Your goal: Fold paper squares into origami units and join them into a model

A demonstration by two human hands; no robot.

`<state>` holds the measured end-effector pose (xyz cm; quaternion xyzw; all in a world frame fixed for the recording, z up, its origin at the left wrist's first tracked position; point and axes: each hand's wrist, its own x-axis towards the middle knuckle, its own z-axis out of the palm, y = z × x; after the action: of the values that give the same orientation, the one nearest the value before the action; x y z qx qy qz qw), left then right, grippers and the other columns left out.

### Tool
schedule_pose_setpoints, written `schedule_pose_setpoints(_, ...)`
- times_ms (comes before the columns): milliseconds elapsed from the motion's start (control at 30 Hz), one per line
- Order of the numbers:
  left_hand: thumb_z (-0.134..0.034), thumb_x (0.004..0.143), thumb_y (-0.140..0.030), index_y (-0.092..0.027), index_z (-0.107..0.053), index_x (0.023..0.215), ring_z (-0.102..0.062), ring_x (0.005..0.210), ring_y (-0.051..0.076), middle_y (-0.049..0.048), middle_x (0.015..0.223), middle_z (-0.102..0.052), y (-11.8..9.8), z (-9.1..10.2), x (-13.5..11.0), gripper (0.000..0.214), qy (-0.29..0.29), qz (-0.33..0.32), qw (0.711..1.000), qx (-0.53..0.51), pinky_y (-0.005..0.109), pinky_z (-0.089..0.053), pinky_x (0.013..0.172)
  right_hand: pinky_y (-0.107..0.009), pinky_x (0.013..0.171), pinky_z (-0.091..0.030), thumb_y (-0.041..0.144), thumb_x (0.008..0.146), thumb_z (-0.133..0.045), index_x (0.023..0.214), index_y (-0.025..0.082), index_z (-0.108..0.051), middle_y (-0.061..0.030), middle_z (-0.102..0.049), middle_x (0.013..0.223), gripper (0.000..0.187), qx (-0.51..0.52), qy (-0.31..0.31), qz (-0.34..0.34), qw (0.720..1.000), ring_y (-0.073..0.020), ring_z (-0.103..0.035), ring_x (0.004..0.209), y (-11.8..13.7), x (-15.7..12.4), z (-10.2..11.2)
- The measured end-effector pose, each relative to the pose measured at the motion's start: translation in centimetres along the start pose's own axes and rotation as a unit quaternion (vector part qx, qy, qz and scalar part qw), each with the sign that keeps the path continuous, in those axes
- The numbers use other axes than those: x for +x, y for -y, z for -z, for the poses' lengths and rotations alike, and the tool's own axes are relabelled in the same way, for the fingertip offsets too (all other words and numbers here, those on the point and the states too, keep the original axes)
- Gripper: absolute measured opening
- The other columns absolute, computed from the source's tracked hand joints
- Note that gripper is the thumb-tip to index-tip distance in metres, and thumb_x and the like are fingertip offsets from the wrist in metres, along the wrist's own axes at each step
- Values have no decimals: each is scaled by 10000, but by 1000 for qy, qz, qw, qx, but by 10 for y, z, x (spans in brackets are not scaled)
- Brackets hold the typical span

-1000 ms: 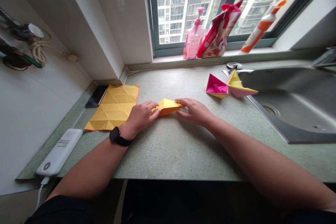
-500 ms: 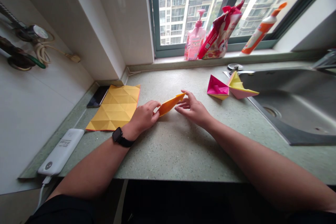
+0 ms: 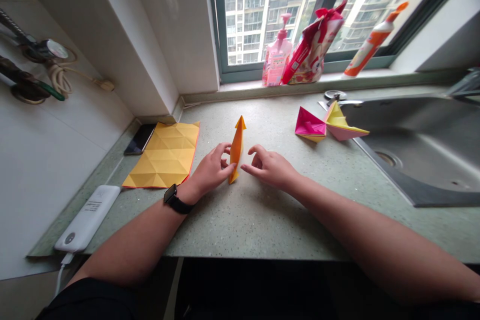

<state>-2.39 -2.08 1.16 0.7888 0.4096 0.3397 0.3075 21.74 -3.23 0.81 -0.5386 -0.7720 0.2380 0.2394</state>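
A piece of folded orange paper point(image 3: 236, 146) stands narrow and upright over the middle of the counter, its pointed end away from me. My left hand point(image 3: 212, 167), with a black watch on the wrist, pinches its lower left part, thumb in front. My right hand point(image 3: 270, 167) is just to the right of the paper, apart from it, fingers curved and spread with nothing in them. Farther right, a magenta folded paper piece point(image 3: 310, 124) touches a yellow and pink one point(image 3: 343, 125). Creased yellow paper sheets point(image 3: 165, 152) lie flat to the left.
A phone point(image 3: 140, 139) lies partly beside the sheets, and a white power bank point(image 3: 90, 217) with a cable is at the left edge. A steel sink point(image 3: 412, 145) is on the right. A pump bottle point(image 3: 276, 62), red bag point(image 3: 313, 50) and orange-white bottle point(image 3: 371, 45) stand on the sill.
The folded orange paper has turned from slanting rightward to pointing away from me. My right hand has come off its tip and moved slightly lower, while my left hand keeps its hold.
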Motion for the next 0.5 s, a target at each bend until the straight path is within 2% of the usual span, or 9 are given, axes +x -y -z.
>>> schedule_pose_setpoints(167,-752,995,-241,-222,-551,1407,-779,786,121,106,1323,-703,-1,-3,-1,458,16,10,1000,-23,274,-654,753,-362,669,-495,616,1028,-660,1148,279,-600,-12,-785,810,363,-13,-6,1,1000,-239,-740,755,2,0,0)
schedule_pose_setpoints(333,-713,1054,-367,-253,-497,1538,-770,782,135,90,1241,-707,-2,-7,0,542,12,8,1000,-22,275,-640,723,-356,674,-482,631,1046,-606,1102,283,-594,-15,-777,815,353,-18,-30,-13,999,-245,-733,766,4,1,-1)
schedule_pose_setpoints(500,-608,1100,-327,-243,-597,1443,-775,904,184,55,1063,-750,-2,-9,8,354,-15,6,1000,18,313,-650,816,-355,684,-494,545,1057,-611,1094,279,-577,-25,-784,842,270,-2,-56,-17,998,-246,-739,766,2,5,0)
